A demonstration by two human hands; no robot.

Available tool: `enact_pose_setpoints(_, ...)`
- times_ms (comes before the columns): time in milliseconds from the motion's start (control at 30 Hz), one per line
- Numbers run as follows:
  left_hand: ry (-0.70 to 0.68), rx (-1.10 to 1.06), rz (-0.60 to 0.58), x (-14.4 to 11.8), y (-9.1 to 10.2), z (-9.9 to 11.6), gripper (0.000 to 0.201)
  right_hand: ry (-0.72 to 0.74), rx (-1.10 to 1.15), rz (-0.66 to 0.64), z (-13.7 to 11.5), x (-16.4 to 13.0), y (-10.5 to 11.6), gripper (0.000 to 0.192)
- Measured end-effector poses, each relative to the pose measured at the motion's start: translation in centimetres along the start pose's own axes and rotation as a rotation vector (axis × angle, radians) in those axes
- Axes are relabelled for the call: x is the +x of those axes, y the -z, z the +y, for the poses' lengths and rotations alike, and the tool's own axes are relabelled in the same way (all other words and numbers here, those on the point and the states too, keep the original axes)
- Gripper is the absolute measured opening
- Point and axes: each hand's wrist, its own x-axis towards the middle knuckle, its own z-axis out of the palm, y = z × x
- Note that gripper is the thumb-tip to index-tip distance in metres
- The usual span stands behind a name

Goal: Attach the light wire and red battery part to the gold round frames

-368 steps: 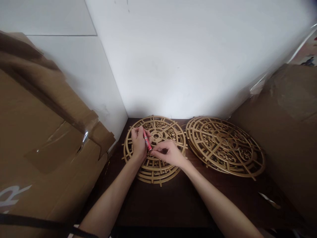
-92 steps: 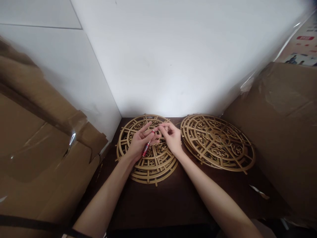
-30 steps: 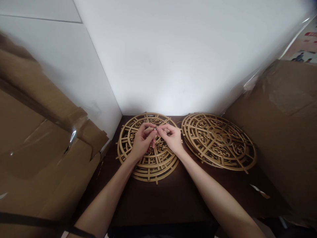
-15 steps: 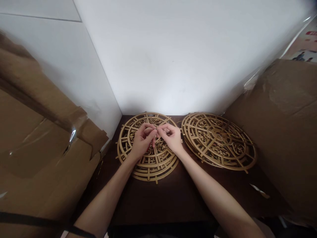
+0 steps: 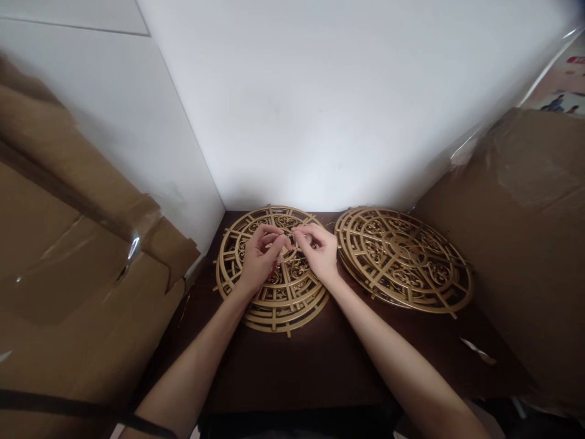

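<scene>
My left hand (image 5: 262,256) is over a stack of round golden openwork discs (image 5: 278,314), thumb and index finger brought together. What they pinch is too small to make out. A small red thing (image 5: 273,270) shows just below the left fingers; whether that hand holds it is unclear. Close by on the right, my right hand (image 5: 320,250) has curled fingers with thumb and index in a pinch, and anything between them is likewise too small to name. A small gap separates the two sets of fingertips above the disc's centre.
Another stack of golden discs (image 5: 406,262) lies to the right on the dark brown table (image 5: 297,372). A small pointed blade-like tool (image 5: 478,350) rests near the right edge. Cardboard (image 5: 68,274) stands at left, a large carton (image 5: 516,231) at right, and a white wall (image 5: 320,110) behind.
The fingertips, close together before, are now slightly apart. My right hand has shifted a little to the right, and more of the red thing shows below the left hand.
</scene>
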Motion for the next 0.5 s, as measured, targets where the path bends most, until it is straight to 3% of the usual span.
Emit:
enact_pose_setpoints(233, 0.054, -0.051, 0.1, 0.3, 0.5, 0.0, 0.021, 0.126, -0.077, 0.056, -0.6, -0.1, 0.2, 0.012)
enact_pose_setpoints(333, 0.081, -0.163, 0.136, 0.7, 0.8, -0.2, 0.024, 0.254, -0.149, -0.033, -0.7, -0.5, 0.1, 0.012)
enact_pose_setpoints(500, 0.15, -0.31, 0.264, 1.1, 1.3, 0.0, 0.032, 0.606, -0.348, -0.31, -1.1, -1.2, -0.4, 0.014)
